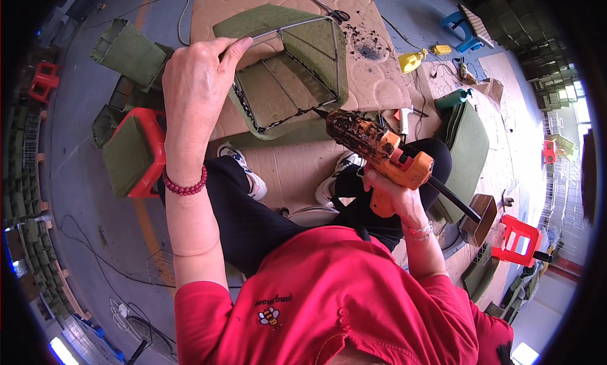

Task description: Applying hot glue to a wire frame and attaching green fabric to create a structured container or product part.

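My left hand (197, 86) pinches the upper corner of a grey metal wire frame (336, 52), thumb and fingers pressed together. The frame stands inside a folded green felt piece (325, 45), and dark glue blobs line its lower wires. In my right hand (398, 194) is an orange hot glue gun (411, 166), its front caked in dark glue. The nozzle tip touches or nearly touches the frame's lower right corner. A long black glue stick (452, 199) runs out of the gun's back.
Under the felt lies a cardboard-topped work surface (373, 86) with scissors (338, 14) and dark crumbs. Red stool (142, 150) with green felt stands left, near green felt boxes (129, 52). Stacked felt sheets (468, 150), a green bottle (452, 99) and a white glue gun (403, 119) are right.
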The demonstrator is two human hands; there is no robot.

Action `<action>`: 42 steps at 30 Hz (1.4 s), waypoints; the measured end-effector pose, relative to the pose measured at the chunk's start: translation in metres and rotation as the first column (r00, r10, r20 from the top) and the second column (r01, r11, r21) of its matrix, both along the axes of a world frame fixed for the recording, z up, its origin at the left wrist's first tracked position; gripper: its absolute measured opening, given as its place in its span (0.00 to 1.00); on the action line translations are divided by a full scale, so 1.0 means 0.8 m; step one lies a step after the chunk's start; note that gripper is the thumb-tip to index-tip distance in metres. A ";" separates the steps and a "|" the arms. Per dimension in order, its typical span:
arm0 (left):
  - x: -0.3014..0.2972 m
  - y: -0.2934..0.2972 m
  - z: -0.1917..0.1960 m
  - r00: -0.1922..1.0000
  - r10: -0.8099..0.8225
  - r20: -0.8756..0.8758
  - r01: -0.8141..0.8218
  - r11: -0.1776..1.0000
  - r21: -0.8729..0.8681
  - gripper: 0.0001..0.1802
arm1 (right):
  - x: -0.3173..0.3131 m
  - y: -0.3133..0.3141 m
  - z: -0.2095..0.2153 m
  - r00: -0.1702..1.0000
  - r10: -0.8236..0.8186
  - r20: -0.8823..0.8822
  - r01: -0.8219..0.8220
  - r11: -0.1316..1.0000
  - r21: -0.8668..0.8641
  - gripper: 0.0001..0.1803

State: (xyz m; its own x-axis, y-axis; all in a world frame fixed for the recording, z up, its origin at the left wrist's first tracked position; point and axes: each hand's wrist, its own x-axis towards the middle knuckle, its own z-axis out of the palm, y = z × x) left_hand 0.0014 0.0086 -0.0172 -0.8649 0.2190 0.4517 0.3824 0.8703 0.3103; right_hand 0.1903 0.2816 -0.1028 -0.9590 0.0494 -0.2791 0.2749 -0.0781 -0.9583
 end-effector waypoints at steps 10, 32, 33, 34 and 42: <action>-0.002 -0.002 -0.007 0.998 -0.052 -0.040 0.055 0.995 0.089 0.19 | -0.001 -0.001 0.009 0.997 -0.010 -0.073 0.008 0.999 -0.032 0.12; -0.002 -0.002 -0.007 0.998 -0.059 -0.038 0.062 0.993 0.101 0.20 | 0.003 0.008 -0.001 0.991 -0.105 -0.082 0.105 0.994 -0.009 0.15; -0.002 -0.002 -0.007 0.997 -0.060 -0.039 0.063 0.993 0.102 0.20 | 0.003 0.009 -0.001 0.991 -0.106 -0.082 0.105 0.994 -0.007 0.15; -0.002 -0.001 -0.007 0.997 -0.059 -0.040 0.062 0.994 0.094 0.20 | 0.003 0.008 -0.001 0.991 -0.108 -0.078 0.110 0.994 0.017 0.15; -0.004 -0.002 -0.008 0.997 -0.052 -0.059 0.058 0.994 0.089 0.19 | 0.008 0.001 0.001 0.998 -0.053 -0.026 0.057 0.980 0.188 0.14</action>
State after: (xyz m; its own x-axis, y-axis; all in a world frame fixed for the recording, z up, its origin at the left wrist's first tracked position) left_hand -0.0015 0.0073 -0.0237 -0.8250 0.2215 0.5199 0.4482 0.8169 0.3632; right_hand 0.1963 0.2822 -0.1019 -0.9586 0.1526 -0.2403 0.2556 0.0903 -0.9626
